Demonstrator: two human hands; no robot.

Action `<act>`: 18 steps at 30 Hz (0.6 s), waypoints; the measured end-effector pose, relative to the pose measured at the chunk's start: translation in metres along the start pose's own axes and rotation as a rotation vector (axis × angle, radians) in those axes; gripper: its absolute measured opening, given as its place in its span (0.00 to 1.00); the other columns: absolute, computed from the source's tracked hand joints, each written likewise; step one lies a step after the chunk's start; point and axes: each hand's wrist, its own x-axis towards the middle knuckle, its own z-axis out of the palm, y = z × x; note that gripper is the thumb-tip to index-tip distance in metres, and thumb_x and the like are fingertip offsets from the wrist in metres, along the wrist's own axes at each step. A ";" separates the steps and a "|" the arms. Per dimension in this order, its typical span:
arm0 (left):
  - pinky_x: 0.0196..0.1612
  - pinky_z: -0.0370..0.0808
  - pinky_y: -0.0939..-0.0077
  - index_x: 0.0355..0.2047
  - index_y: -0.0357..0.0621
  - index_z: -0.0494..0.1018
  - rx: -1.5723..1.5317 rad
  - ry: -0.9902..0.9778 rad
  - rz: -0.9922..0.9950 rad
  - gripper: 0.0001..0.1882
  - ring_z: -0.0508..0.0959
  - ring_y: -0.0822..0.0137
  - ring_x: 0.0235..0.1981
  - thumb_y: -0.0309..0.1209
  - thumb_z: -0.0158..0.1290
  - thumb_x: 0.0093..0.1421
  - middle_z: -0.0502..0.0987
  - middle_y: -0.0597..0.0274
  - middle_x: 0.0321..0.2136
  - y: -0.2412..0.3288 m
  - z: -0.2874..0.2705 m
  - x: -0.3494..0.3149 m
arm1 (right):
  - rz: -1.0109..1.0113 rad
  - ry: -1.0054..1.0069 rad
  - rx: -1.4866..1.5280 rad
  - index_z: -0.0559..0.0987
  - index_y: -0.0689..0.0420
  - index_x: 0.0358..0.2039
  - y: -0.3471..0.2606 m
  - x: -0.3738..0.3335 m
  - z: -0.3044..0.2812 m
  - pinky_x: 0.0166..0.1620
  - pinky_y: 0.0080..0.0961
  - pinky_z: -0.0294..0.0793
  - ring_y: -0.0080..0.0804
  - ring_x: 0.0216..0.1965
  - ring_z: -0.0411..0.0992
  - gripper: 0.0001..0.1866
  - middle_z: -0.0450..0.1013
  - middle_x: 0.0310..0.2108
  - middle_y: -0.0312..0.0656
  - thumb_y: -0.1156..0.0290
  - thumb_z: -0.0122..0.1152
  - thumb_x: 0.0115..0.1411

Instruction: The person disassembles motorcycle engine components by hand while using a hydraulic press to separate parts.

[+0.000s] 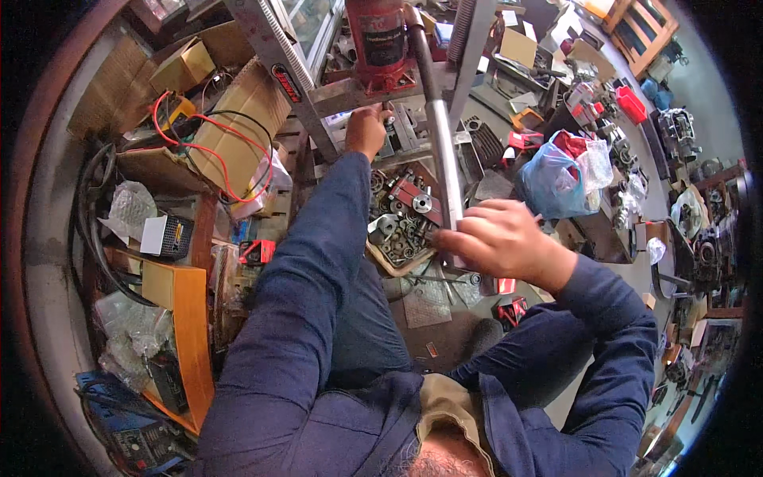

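Note:
A red hydraulic bottle jack [377,40] stands in a grey steel press frame [322,99]. A long metal pump handle [439,135] slants down from beside the jack toward me. My right hand [505,242] is closed around the handle's lower end. Under the jack, my left hand [367,133] reaches in with fingers curled beside a small upright metal part [389,126]. Its fingertips are partly hidden, so what it grips is unclear. Below the press sits a tray [395,269] full of loose metal parts, with a reddish flat piece [413,199] on top.
An open cardboard box [246,119] with red and black cables [214,123] stands at left, above a wooden shelf [187,342]. A blue plastic bag [552,179] lies to the right. Machine parts and boxes crowd the right side. A small red box [509,310] lies near my knee.

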 end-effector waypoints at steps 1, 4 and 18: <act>0.40 0.72 0.57 0.35 0.44 0.78 -0.021 0.004 -0.024 0.09 0.78 0.47 0.36 0.33 0.54 0.58 0.78 0.47 0.31 -0.005 -0.007 -0.001 | 0.024 0.057 0.045 0.78 0.58 0.33 0.005 0.010 -0.019 0.23 0.24 0.70 0.26 0.21 0.70 0.10 0.67 0.20 0.32 0.67 0.61 0.52; 0.40 0.72 0.57 0.37 0.45 0.77 0.072 0.030 -0.051 0.10 0.78 0.47 0.37 0.35 0.54 0.59 0.78 0.48 0.32 -0.030 -0.033 -0.020 | 0.339 0.380 -0.134 0.77 0.61 0.39 0.012 0.068 -0.076 0.29 0.23 0.72 0.27 0.25 0.71 0.10 0.71 0.25 0.37 0.70 0.58 0.59; 0.39 0.72 0.55 0.38 0.47 0.77 0.079 0.066 -0.010 0.11 0.77 0.45 0.35 0.38 0.54 0.59 0.78 0.47 0.31 -0.040 -0.022 -0.015 | 0.470 0.663 0.178 0.76 0.59 0.43 0.008 0.073 -0.059 0.34 0.25 0.72 0.24 0.26 0.71 0.13 0.73 0.26 0.34 0.75 0.64 0.56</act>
